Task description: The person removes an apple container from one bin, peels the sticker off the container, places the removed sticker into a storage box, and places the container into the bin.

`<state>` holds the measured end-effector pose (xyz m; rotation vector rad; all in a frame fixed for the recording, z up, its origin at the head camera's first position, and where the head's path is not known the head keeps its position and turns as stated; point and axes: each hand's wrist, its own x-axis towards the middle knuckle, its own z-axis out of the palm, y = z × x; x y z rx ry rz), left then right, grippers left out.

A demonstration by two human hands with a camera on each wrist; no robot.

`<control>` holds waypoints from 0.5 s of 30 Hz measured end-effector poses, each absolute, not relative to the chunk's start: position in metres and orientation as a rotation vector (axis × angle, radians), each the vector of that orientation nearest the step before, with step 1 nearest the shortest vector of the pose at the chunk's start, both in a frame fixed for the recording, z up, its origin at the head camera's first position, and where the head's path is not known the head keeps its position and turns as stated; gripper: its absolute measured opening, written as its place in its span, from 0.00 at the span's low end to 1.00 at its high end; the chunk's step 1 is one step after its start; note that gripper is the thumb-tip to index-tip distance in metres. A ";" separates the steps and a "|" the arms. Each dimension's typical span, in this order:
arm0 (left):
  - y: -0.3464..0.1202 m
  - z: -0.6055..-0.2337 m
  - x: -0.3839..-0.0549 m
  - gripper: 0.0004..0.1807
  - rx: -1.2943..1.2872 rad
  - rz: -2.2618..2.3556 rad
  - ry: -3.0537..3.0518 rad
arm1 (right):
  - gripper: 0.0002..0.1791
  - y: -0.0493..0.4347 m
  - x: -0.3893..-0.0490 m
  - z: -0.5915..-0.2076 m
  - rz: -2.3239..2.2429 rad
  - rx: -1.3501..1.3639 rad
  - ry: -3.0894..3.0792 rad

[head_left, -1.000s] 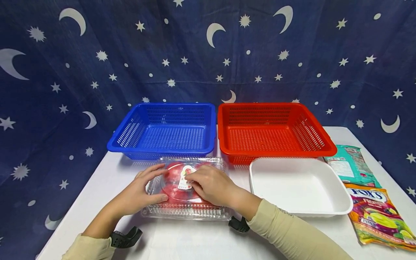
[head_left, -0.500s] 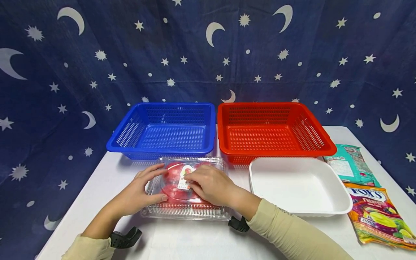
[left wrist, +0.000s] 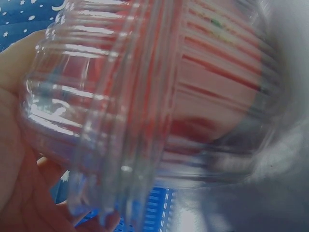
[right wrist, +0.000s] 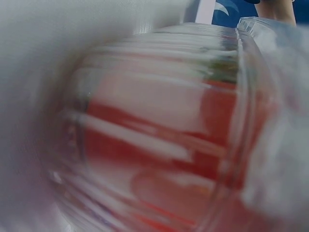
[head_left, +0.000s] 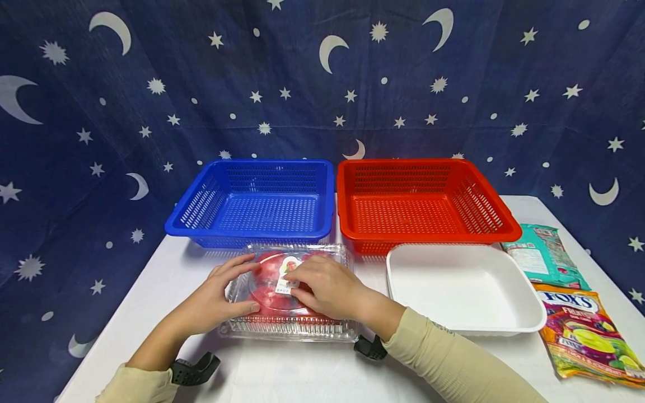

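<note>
A clear plastic clamshell box [head_left: 289, 336] lies closed on the table in the head view, with red round produce [head_left: 267, 282] showing through the lid. A white sticker label [head_left: 284, 286] is on top of it. The thumb and index finger of my right hand [head_left: 330, 288] pinch the label's right edge; the other fingers are curled over the lid. My left hand [head_left: 214, 299] rests on the lid's left side, fingers spread and thumb near the front. Ridged box walls [left wrist: 111, 87] fill the left wrist view. In the right wrist view the box side [right wrist: 241, 72] is blurred.
Behind the box stand a blue basket [head_left: 252, 230] and a red basket [head_left: 428, 238]. At right sits a white tray [head_left: 393, 280], with a teal packet [head_left: 544, 254] and a Fox's candy bag [head_left: 587, 336] beyond it. A star-patterned cloth [head_left: 302, 73] hangs behind.
The right thumb and index finger have shifted slightly at the label, and more of the label's lower part shows. The left hand and box have stayed in place.
</note>
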<state>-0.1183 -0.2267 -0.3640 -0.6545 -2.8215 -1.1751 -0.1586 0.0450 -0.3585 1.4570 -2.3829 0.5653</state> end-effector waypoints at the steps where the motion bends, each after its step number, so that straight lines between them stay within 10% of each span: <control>1: -0.227 -0.364 -0.118 0.37 -0.655 -1.174 -2.821 | 0.12 0.045 -0.159 -0.359 0.567 1.458 -2.372; 15: -0.227 -0.363 -0.118 0.37 -0.649 -1.183 -2.821 | 0.07 0.043 -0.159 -0.357 0.522 1.479 -2.276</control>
